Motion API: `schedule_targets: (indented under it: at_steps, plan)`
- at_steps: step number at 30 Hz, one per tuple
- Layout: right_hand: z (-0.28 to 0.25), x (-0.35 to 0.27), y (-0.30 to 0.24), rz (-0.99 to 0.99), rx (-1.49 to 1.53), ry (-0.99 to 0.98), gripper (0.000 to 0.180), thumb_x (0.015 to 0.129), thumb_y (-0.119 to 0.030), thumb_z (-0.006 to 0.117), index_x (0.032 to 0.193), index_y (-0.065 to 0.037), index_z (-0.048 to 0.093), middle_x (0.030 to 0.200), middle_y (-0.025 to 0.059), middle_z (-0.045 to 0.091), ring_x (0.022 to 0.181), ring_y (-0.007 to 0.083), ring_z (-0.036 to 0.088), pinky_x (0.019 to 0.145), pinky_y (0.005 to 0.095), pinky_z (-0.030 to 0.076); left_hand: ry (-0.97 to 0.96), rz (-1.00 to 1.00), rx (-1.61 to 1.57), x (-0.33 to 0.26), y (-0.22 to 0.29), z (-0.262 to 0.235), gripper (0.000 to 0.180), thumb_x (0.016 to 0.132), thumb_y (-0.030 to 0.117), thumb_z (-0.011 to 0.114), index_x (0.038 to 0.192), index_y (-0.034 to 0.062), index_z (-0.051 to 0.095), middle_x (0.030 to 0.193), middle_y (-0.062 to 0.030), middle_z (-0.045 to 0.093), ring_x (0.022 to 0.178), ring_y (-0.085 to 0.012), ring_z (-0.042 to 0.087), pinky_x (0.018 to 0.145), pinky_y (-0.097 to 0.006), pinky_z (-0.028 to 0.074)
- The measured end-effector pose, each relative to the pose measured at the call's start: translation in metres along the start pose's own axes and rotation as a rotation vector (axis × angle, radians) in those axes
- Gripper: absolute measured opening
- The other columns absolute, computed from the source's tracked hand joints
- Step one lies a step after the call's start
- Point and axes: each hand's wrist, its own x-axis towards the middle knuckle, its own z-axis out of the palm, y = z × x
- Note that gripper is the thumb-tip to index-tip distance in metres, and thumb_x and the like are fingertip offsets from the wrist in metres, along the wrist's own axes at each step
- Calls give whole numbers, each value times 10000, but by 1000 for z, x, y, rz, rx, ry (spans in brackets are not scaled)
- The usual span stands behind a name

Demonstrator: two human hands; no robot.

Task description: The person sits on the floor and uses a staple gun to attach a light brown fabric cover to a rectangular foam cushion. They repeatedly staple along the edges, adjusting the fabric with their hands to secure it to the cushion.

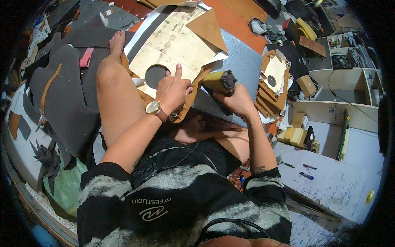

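Observation:
Across my lap lies a pale wooden panel (164, 47) with a round hole (155, 78). Brown leather-like covering (207, 29) with a white backing wraps its edges; one corner is folded over the wood. My left hand (175, 90) rests on the panel's near edge beside the hole, its fingers spread, index finger stretched out. My right hand (236, 101) is closed round the handle of a yellow-and-black power tool (218, 81), apparently a staple gun. The tool is held just right of the panel's edge. Its nose and any contact with the covering cannot be made out.
A blue-grey sheet (242, 51) lies under the panel's right side. Further right sits a stack of similar covered panels (273, 78), near white shelving (337, 84). Dark grey foam-like material (61, 90) is heaped at left. Pens (307, 175) lie on a white board.

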Motion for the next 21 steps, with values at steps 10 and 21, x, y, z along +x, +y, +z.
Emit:
schedule_targets:
  at_steps: [10, 21]
  plan:
    - [23, -7, 15, -76, -186, 57, 428, 776, -316, 841, 997, 47, 789, 920, 284, 772, 897, 439, 771, 838, 503, 608, 25, 24, 7, 0, 1, -1, 249, 951, 344, 776, 980, 97, 792, 1535, -332, 548, 1017, -543, 733, 934, -535, 618]
    - [30, -25, 6, -85, -121, 39, 365, 786, -273, 831, 984, 32, 797, 896, 277, 770, 888, 444, 770, 825, 496, 610, -29, -7, 9, 5, 0, -1, 277, 961, 386, 771, 1019, 117, 804, 1571, -297, 538, 1104, -537, 725, 932, -522, 622]
